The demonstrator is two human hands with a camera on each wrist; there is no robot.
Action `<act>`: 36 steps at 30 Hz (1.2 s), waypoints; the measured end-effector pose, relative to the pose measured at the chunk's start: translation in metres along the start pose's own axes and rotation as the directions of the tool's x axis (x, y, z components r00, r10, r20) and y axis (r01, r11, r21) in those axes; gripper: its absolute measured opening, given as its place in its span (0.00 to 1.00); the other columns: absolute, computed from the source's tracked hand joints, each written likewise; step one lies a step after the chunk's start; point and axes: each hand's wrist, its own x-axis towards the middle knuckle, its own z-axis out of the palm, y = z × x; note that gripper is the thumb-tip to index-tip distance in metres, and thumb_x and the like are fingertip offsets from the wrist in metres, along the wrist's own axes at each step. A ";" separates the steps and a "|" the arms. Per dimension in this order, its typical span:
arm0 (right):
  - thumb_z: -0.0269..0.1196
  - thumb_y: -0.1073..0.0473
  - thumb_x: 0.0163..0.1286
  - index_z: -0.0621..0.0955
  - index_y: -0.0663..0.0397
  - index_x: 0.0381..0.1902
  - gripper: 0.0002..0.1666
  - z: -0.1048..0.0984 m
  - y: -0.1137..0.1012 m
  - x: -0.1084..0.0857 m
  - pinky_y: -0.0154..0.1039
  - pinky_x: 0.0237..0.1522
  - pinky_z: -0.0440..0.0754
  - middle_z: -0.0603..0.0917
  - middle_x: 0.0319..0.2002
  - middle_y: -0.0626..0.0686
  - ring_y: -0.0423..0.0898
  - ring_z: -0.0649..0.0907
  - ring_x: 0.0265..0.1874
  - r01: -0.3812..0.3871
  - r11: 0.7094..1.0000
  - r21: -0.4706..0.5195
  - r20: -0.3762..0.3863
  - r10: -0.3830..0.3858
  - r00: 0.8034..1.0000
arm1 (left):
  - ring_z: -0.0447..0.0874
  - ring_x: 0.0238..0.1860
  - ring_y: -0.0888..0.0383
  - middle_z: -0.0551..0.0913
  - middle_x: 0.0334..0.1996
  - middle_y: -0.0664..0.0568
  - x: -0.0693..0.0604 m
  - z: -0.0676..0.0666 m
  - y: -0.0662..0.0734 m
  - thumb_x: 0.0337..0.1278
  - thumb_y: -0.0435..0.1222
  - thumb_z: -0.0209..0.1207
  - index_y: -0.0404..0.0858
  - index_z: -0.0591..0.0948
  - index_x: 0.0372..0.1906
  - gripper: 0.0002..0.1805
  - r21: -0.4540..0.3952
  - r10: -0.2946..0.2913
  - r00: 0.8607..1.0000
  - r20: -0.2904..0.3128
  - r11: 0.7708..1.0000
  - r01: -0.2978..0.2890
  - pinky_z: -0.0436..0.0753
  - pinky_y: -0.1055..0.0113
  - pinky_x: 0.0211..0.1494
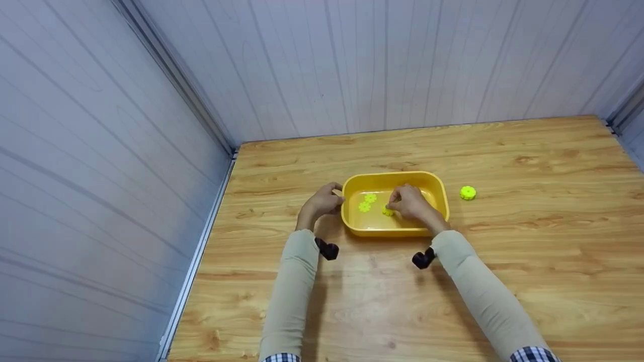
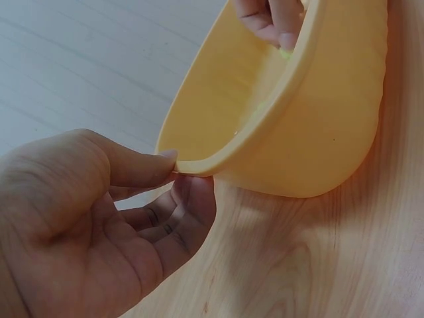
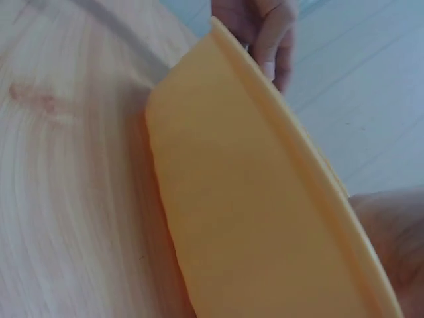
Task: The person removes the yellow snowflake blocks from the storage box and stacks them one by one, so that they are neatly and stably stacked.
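A yellow plastic tub [image 1: 392,233] sits on the wooden table. My left hand [image 1: 324,201] pinches the rim at its left end between thumb and fingers, as the left wrist view shows at the tub's lip [image 2: 199,167]. Inside the tub, my right hand [image 1: 410,202] pinches a bright yellow-green flower-shaped piece [image 1: 387,211] close to the tub floor. Two similar flower pieces, an upper one [image 1: 370,197] and a lower one [image 1: 364,206], lie on the floor to its left. In the right wrist view, the tub's wall [image 3: 225,172] hides the right fingertips.
To the right of the tub, a thicker yellow-green flower-shaped piece [image 1: 468,192], perhaps a stack, lies on the wooden table [image 1: 543,211]. White panel walls [image 1: 382,65] stand behind and at the left. A black wrist-worn device [image 1: 423,259] hangs beside the right sleeve.
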 end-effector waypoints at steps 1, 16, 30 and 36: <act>0.64 0.58 0.64 0.80 0.59 0.33 0.09 -0.001 0.001 -0.001 0.53 0.58 0.65 0.78 0.36 0.57 0.59 0.73 0.49 -0.011 1.000 0.025 0.004 0.011 1.000 | 0.77 0.37 0.55 0.74 0.39 0.46 0.001 0.000 -0.001 0.68 0.32 0.50 0.38 0.68 0.63 0.20 -0.004 -0.002 1.000 0.004 1.000 0.002 0.80 0.57 0.53; 0.63 0.55 0.67 0.78 0.60 0.38 0.12 -0.013 0.001 -0.013 0.47 0.51 0.70 0.76 0.46 0.59 0.54 0.73 0.47 -0.012 0.983 0.181 -0.083 0.028 0.996 | 0.76 0.36 0.56 0.74 0.38 0.47 0.003 0.000 -0.002 0.68 0.33 0.50 0.38 0.69 0.63 0.20 0.008 0.006 1.000 -0.003 1.000 -0.006 0.78 0.53 0.56; 0.61 0.53 0.68 0.77 0.60 0.40 0.14 -0.033 0.005 -0.024 0.54 0.59 0.68 0.75 0.51 0.61 0.59 0.72 0.55 0.014 0.971 0.239 -0.148 0.022 0.989 | 0.74 0.35 0.53 0.74 0.36 0.46 0.003 0.002 -0.003 0.68 0.32 0.50 0.38 0.68 0.63 0.21 0.000 0.020 1.000 -0.004 1.000 -0.020 0.77 0.52 0.55; 0.60 0.49 0.69 0.76 0.60 0.42 0.18 -0.046 0.010 -0.031 0.54 0.60 0.68 0.70 0.58 0.61 0.59 0.69 0.59 -0.029 0.961 0.276 -0.171 0.079 0.982 | 0.74 0.39 0.49 0.75 0.44 0.39 0.003 0.001 -0.005 0.68 0.32 0.49 0.36 0.67 0.64 0.21 -0.015 0.029 1.000 0.007 0.999 -0.029 0.75 0.48 0.59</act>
